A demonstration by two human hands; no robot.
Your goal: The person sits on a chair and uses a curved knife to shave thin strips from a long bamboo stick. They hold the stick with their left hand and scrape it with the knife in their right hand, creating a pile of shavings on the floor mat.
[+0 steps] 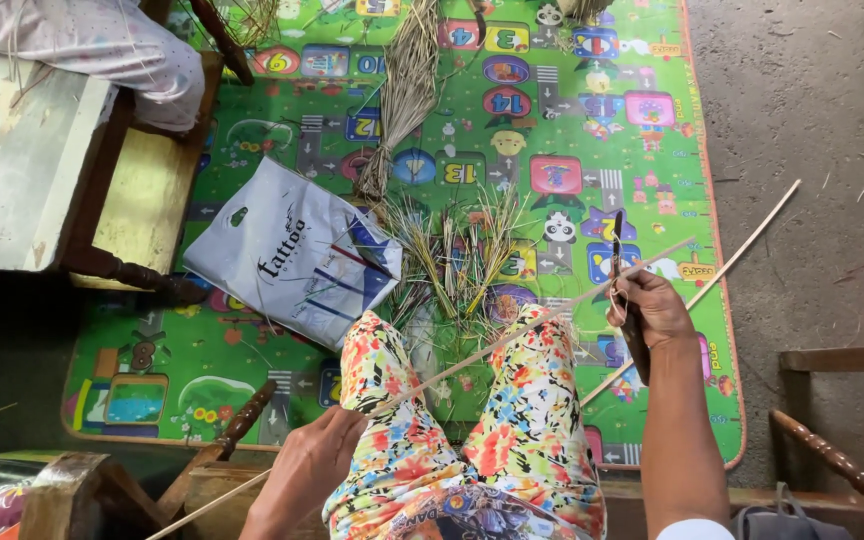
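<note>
I look down at my knees in bright flowered trousers (512,400). My left hand (317,455) grips the near end of a long thin pale stick (512,335) that runs diagonally across my lap. My right hand (647,310) holds a dark-bladed knife (618,250) upright against the far part of that stick. A second thin stick (742,245) slants from beside my right wrist out over the concrete. Between my feet lies a heap of green and pale strip trimmings (457,255) on the mat.
A colourful children's play mat (252,370) covers the floor. A white plastic bag (287,250) lies left of the trimmings, a tied bundle of dry fibres (402,90) beyond. A wooden bench (147,190) stands left with a person's pale-clad leg (102,45) on it. Wooden furniture (832,455) sits right.
</note>
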